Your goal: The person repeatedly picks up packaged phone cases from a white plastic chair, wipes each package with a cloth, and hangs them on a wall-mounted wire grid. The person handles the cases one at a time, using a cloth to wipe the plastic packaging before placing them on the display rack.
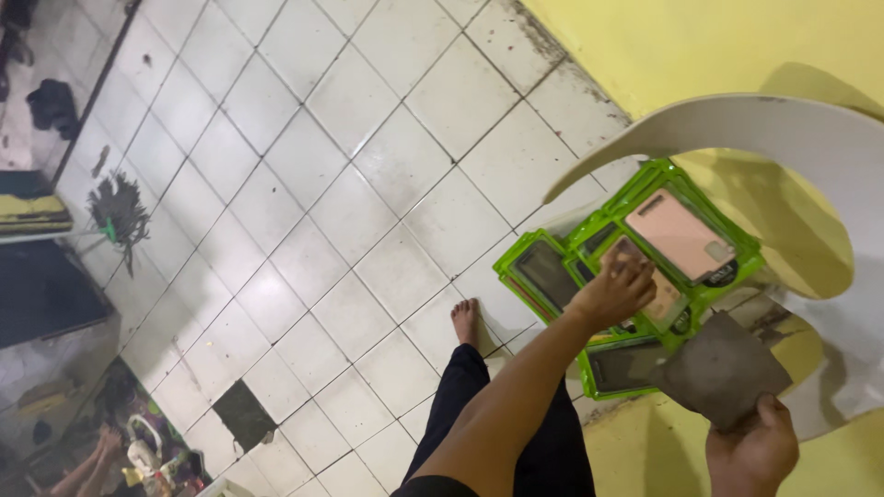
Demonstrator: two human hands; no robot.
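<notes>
Green-framed flat packages point(645, 276) are seen lying overlapped on a pale curved shelf point(810, 138) against the yellow wall point(700, 46). About five packages can be counted, though the overlap leaves the number uncertain. The uppermost, nearest the wall, shows a pink rectangular insert point(680, 235); the ones lower on the shelf show dark inserts. The left hand point(615, 290) is laid on the middle of the pile, fingers bent down onto a package. A grey flat sheet point(723, 368) is pinched at its lower edge by the right hand point(750, 451), just below the pile. One bare foot point(466, 320) is visible on the white tiled floor point(304, 184) beside the shelf.
</notes>
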